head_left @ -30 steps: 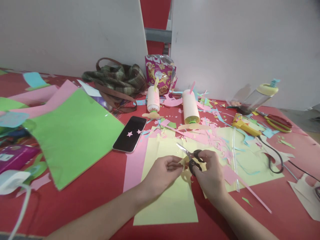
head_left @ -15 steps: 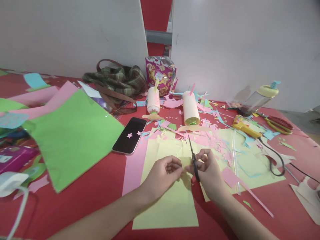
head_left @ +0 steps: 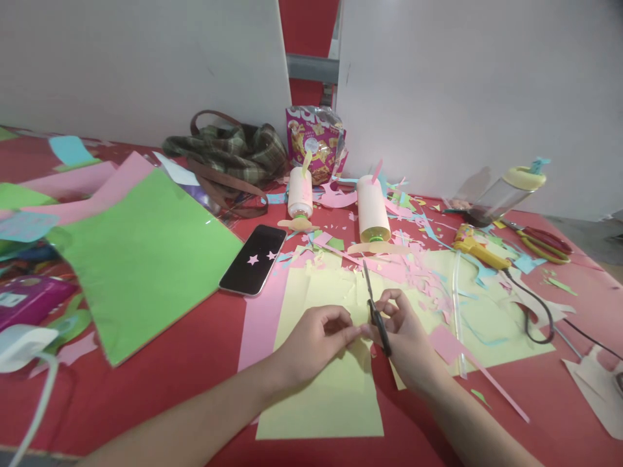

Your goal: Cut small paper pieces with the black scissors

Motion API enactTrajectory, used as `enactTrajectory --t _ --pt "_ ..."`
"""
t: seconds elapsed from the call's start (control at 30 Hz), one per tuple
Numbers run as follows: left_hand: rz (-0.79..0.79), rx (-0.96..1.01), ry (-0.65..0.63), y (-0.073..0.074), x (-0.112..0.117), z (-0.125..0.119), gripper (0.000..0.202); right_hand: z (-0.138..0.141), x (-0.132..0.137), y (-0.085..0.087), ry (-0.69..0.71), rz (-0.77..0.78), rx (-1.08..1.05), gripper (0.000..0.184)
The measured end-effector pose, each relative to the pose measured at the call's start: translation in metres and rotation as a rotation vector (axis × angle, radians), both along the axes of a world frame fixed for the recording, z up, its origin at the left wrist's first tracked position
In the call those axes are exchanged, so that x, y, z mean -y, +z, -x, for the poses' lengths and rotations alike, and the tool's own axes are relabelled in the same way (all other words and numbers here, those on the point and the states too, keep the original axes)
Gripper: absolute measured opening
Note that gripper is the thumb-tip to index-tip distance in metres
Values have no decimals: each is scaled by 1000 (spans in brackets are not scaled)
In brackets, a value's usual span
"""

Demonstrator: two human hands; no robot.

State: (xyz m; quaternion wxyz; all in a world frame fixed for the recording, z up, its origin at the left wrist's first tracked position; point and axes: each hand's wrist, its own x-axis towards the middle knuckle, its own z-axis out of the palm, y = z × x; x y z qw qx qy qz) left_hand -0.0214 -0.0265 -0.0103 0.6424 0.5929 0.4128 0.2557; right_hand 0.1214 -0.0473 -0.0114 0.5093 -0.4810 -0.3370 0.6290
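We see a small yellow paper (head_left: pixel 359 314) at the fingertips, between both hands and over the big yellow sheet (head_left: pixel 321 395); its outline blends into that sheet, so we can't tell its long axis. Left hand (head_left: pixel 316 340) is nearest: thumb and forefinger brought together, seemingly pinching its near side, other fingers curled. Just to its right we have the scissors (head_left: pixel 374 313), long axis running from the right hand toward the tabletop's far edge, tips slightly left. Blades point past the paper, not across it. We see them nearly edge-on, so can't tell how far they're spread. Right hand (head_left: pixel 406 347) has its fingers bent around the black handles, thumb tip meeting or almost meeting the left fingertips; forefinger loosely bent.

Further out: the phone (head_left: pixel 253 259) lies left of the big sheet with two pink stars (head_left: pixel 252 260) on it; the green board (head_left: pixel 146 259) sits toward the tabletop's left edge. Toward the far edge we count a small white tube (head_left: pixel 300 189) and a large white tube (head_left: pixel 372 206), pink scraps around them. Toward the right edge: the yellow glue gun (head_left: pixel 479 251), then the pliers (head_left: pixel 542 242) near the far right corner.
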Motion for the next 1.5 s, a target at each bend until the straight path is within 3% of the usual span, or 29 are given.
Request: enactTrajectory --t 0.53,0.8,1.2,1.5 --pt "168 117 11 -1 -2 2 21 -1 -1 -1 -6 -22 25 36" --pt "78 -3 -6 3 -1 1 22 0 0 -3 -1 -24 31 39" --pt "21 -33 -51 2 1 2 21 0 -1 -7 -52 -41 83 40" --pt "5 -40 -57 2 1 2 23 1 0 3 -16 -10 107 40"
